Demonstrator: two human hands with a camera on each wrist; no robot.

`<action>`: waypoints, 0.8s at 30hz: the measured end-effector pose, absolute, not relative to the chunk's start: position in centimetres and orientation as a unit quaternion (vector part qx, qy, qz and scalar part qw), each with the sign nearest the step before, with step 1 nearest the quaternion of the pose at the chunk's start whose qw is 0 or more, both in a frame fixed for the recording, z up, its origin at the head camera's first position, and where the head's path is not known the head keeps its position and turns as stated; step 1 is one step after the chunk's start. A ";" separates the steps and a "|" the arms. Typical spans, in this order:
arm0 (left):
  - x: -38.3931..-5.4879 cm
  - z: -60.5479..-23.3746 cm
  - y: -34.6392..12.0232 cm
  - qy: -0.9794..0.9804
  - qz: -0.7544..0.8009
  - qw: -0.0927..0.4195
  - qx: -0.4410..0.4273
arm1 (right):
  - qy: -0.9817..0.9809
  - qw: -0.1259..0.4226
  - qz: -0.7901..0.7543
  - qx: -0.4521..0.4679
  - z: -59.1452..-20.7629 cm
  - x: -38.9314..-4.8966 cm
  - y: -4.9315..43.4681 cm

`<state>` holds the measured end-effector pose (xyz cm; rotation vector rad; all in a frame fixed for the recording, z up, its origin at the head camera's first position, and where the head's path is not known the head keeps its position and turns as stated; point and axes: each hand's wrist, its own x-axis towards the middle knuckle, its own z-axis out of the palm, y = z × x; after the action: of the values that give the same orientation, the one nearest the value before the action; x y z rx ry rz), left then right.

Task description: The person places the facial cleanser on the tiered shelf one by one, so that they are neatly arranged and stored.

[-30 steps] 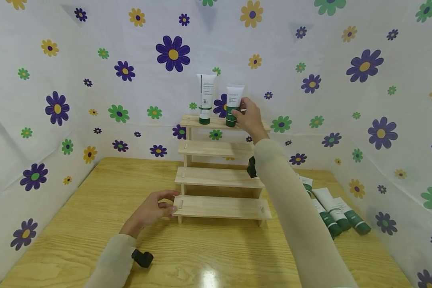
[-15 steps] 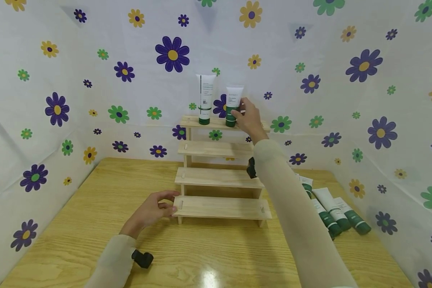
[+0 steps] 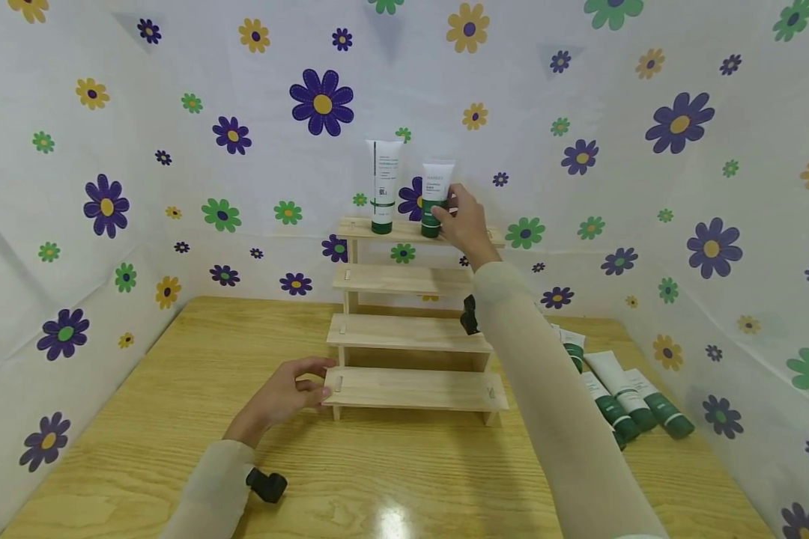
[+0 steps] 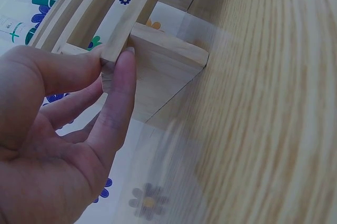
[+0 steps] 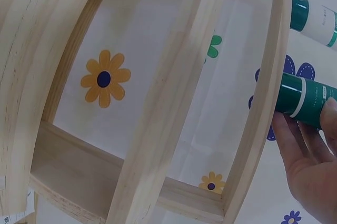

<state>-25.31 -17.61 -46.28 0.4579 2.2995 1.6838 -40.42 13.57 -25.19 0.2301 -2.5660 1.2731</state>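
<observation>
A stepped wooden display rack (image 3: 411, 389) stands on the table. On its top shelf a taller white tube (image 3: 386, 180) with a green cap stands upright at the left. Beside it, to the right, is a shorter white and green tube (image 3: 435, 196), upright on the same shelf. My right hand (image 3: 467, 221) holds this shorter tube, thumb in front and fingers behind. In the right wrist view its green lower part (image 5: 308, 97) meets the shelf edge. My left hand (image 4: 79, 113) pinches the left end of the lowest shelf board (image 4: 139, 16) between thumb and finger.
Several white and green tubes (image 3: 620, 397) lie in a pile on the wooden table (image 3: 243, 329), right of the rack and partly behind my right sleeve. A white flower-printed sheet (image 3: 256, 165) closes off the back and both sides.
</observation>
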 end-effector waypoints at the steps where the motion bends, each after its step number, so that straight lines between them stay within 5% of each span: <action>1: -25.3 -46.3 -17.6 0.790 0.579 0.127 0.156 | -0.885 0.134 0.439 0.080 -25.2 -40.4 13.5; 24: -25.2 -46.1 -17.6 0.790 0.579 0.128 0.155 | -0.872 0.083 0.479 0.060 -25.3 -39.4 16.0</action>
<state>-25.16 -17.64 -46.12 0.4503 2.2994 1.6836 -39.45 16.00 -25.25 0.1802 -2.6021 1.4303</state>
